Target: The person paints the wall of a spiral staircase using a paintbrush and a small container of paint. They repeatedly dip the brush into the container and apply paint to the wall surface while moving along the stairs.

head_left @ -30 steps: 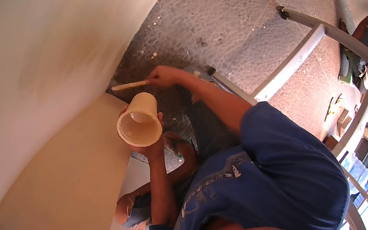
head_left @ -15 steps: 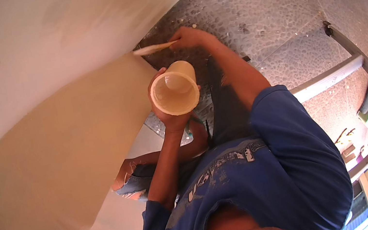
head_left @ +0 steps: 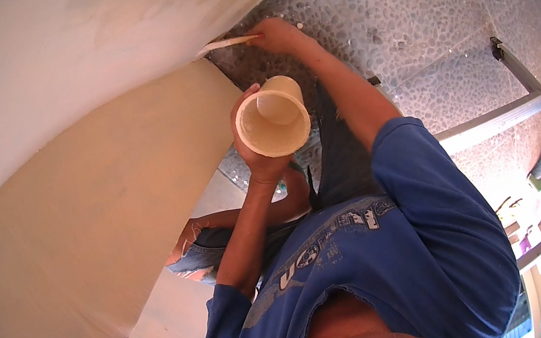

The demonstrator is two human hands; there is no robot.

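Observation:
My left hand (head_left: 260, 165) is wrapped around a cream-coloured cylindrical tub (head_left: 274, 125), tilted so that its open mouth faces me. Pale residue coats the inside of the tub; how much paint it holds I cannot tell. Farther out, my right hand (head_left: 279, 36) pinches the handle of a paintbrush (head_left: 227, 43). The brush points left, its tip at the bottom edge of the whitish wall (head_left: 85, 64), near where this meets a beige surface (head_left: 109, 197).
Rough pebbled flooring (head_left: 418, 20) with white specks spreads at the far right. A metal ladder (head_left: 494, 122) stands to my right. Several blurred items lie beyond it at the right rim. My bent leg (head_left: 223, 228) is beside the beige surface.
My right hand and the brush have moved farther away along the wall's bottom edge. In the picture, the tub in my left hand has shifted slightly right and up.

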